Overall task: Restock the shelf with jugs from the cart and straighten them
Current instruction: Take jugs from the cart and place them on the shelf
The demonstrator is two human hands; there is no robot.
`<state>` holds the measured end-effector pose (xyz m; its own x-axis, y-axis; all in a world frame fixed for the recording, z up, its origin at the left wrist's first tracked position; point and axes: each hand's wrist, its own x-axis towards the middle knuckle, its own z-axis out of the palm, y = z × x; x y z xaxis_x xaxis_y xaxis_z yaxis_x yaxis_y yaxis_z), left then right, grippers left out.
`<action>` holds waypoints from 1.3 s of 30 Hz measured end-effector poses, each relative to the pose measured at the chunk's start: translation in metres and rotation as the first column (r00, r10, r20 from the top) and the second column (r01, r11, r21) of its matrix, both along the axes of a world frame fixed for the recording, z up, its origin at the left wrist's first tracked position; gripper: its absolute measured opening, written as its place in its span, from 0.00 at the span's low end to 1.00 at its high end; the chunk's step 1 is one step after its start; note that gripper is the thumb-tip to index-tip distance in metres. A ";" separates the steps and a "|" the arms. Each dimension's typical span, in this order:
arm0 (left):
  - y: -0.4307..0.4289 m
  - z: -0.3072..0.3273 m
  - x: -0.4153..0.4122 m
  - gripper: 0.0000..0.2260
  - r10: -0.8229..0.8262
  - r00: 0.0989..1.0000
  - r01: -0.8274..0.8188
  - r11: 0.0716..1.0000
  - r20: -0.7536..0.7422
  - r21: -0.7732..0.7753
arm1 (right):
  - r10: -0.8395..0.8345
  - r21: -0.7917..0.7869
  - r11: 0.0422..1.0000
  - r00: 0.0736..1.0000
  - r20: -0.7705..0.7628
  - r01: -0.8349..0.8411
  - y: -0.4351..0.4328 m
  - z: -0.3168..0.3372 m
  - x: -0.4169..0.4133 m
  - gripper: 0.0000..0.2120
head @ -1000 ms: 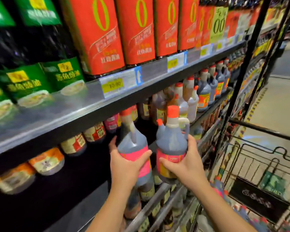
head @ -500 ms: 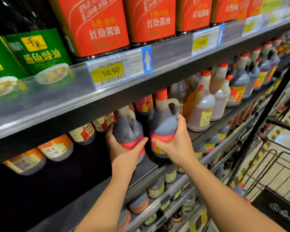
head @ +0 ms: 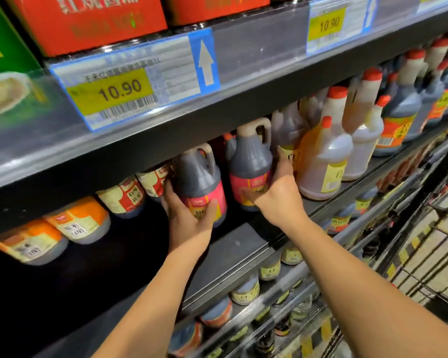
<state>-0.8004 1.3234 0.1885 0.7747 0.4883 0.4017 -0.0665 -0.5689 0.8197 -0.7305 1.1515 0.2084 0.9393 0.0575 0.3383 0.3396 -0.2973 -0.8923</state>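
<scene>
Two dark jugs with pink labels are inside the middle shelf [head: 238, 251], under the upper shelf's edge. My left hand [head: 189, 218] grips the left jug [head: 199, 177] around its lower body. My right hand [head: 279, 197] grips the right jug [head: 248, 164] from its right side. Both jugs are upright with their handles facing right; their caps are hidden behind the upper shelf. Whether their bases rest on the shelf I cannot tell.
Pale jugs [head: 326, 161] with red caps stand right of my right hand, darker jugs [head: 398, 112] beyond. Jars with orange and white labels [head: 80, 223] sit at left. A price rail [head: 130, 83] runs overhead. The wire cart [head: 429, 244] is at the right.
Both hands have carried the two jugs up from in front of the shelf and pushed them deeper under the upper shelf. The view has moved closer to the shelf.
</scene>
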 end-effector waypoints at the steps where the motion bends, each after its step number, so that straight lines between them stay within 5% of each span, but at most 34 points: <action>1: -0.001 0.000 0.005 0.45 0.024 1.000 -0.024 1.000 -0.013 -0.011 | 0.010 0.037 0.999 1.000 -0.002 -0.010 0.000 -0.003 0.002 0.52; 10: -0.010 0.001 0.040 0.43 0.177 0.984 -0.177 0.981 -0.003 -0.081 | 0.089 0.039 0.995 0.993 0.083 -0.092 0.011 -0.002 0.028 0.36; 14: -0.018 0.001 0.050 0.41 0.233 0.972 -0.234 0.970 -0.023 -0.072 | -0.015 -0.269 0.963 0.998 0.065 0.032 0.013 -0.008 0.044 0.40; 26: -0.031 0.012 0.073 0.44 0.314 0.949 -0.313 0.949 -0.024 0.037 | -0.090 -0.326 0.940 0.995 0.034 0.096 0.022 -0.013 0.060 0.40; 33: -0.027 0.020 0.066 0.46 0.225 0.971 -0.222 0.974 -0.080 0.048 | -0.117 -0.564 0.822 0.993 -0.025 0.083 0.024 -0.002 0.058 0.41; 36: -0.024 0.015 0.051 0.48 0.159 0.980 -0.161 0.987 -0.121 -0.007 | -0.141 -0.559 0.826 0.988 -0.069 0.079 0.018 0.006 0.041 0.42; 39: -0.023 0.010 0.026 0.44 0.104 0.978 -0.108 0.994 -0.178 -0.009 | -0.088 -0.397 0.912 0.995 0.053 0.102 0.009 0.011 0.009 0.33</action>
<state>-0.7741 1.3007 0.1987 0.7763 0.5775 0.2529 0.1407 -0.5498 0.8234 -0.7216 1.1609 0.2198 0.9358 0.1049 0.3367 0.3191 -0.6586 -0.6815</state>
